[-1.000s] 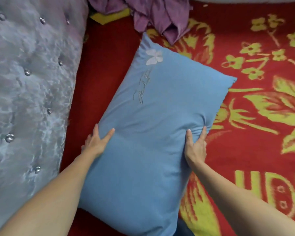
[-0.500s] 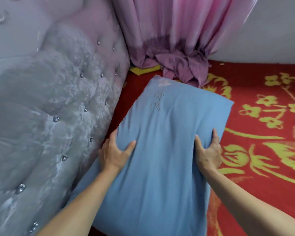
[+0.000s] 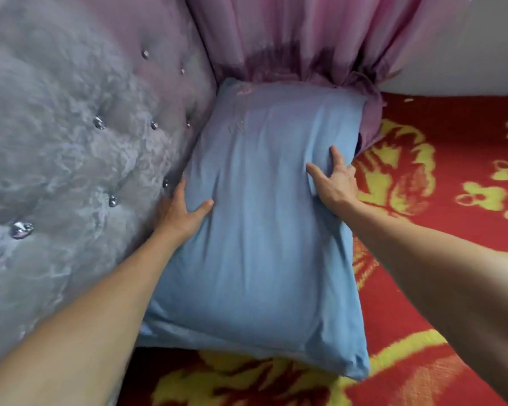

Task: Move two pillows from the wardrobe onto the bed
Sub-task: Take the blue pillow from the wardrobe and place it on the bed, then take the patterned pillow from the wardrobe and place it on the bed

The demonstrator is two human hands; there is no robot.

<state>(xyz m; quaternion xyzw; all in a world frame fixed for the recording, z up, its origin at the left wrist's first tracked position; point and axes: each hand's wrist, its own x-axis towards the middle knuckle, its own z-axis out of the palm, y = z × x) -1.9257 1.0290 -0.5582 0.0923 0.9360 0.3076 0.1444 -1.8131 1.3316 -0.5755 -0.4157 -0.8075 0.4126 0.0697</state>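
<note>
A light blue pillow with faint embroidery near its far end lies lengthwise on the bed's red and yellow flowered cover. Its left side lies against the grey tufted headboard, and its far end touches the curtain. My left hand grips the pillow's left edge, thumb on top and fingers tucked between pillow and headboard. My right hand holds the right edge, fingers pressing into the fabric. No second pillow is in view.
A pink-purple curtain hangs bunched at the far corner, behind the pillow. A pale wall runs along the bed's far side. The headboard's silver studs line the left.
The pillow has been pushed farther toward the far corner, and now reaches the curtain and lies against the headboard. Both hands kept their grip on its sides and moved with it.
</note>
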